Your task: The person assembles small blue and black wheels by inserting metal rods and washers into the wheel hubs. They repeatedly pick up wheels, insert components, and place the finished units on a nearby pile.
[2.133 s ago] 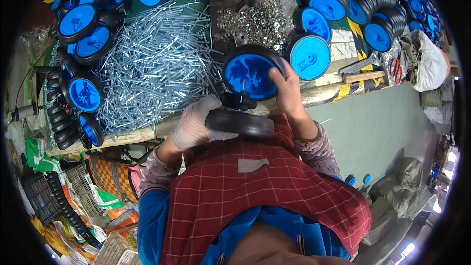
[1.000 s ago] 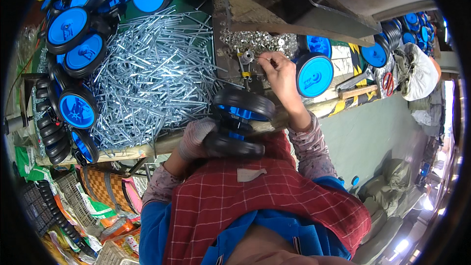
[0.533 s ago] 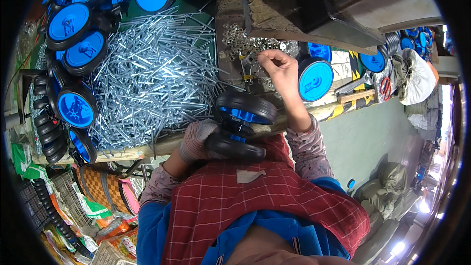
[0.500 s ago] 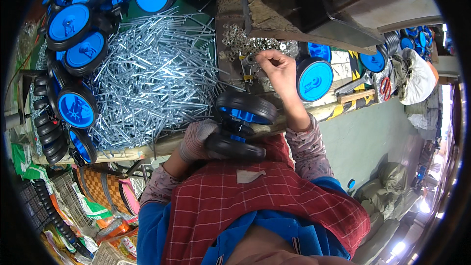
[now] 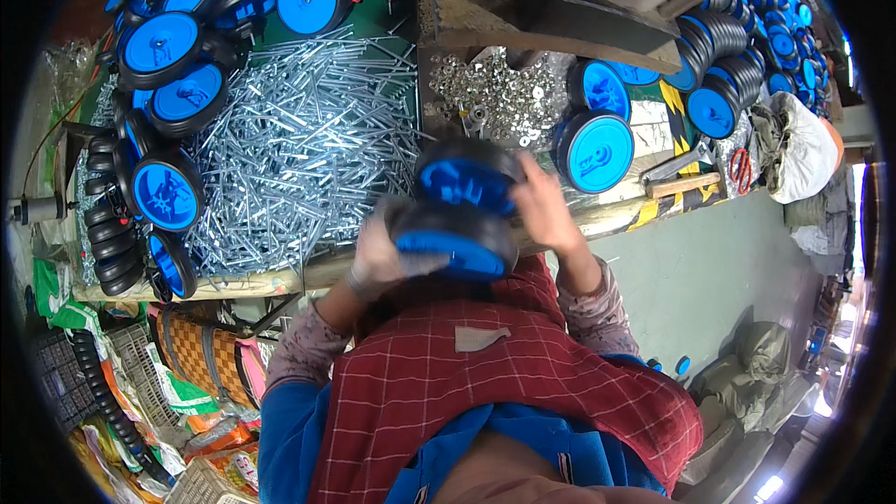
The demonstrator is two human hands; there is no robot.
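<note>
A pair of black-tyred wheels (image 5: 457, 241) with blue hubs is held over my lap at the bench edge, one wheel behind the other. My left hand (image 5: 378, 247), in a pale glove, grips the nearer wheel from its left side. My bare right hand (image 5: 546, 205) is at the right rim of the farther wheel (image 5: 467, 177). Motion smears its fingers, so I cannot make out whether they grip the rim or hold something small. Beyond the wheels lies a pile of small shiny metal fasteners (image 5: 509, 93).
Long thin metal rods (image 5: 289, 159) heap on the bench at left, bordered by more blue-hubbed wheels (image 5: 168, 189). A metal frame (image 5: 560, 28) overhangs the far side. At right lie a hammer (image 5: 686, 185), red-handled scissors (image 5: 740, 168) and a loose wheel (image 5: 597, 151).
My right hand has come from the fastener pile to the pair of wheels. The wheels have tilted, showing more of their blue hubs. My left hand still holds them.
</note>
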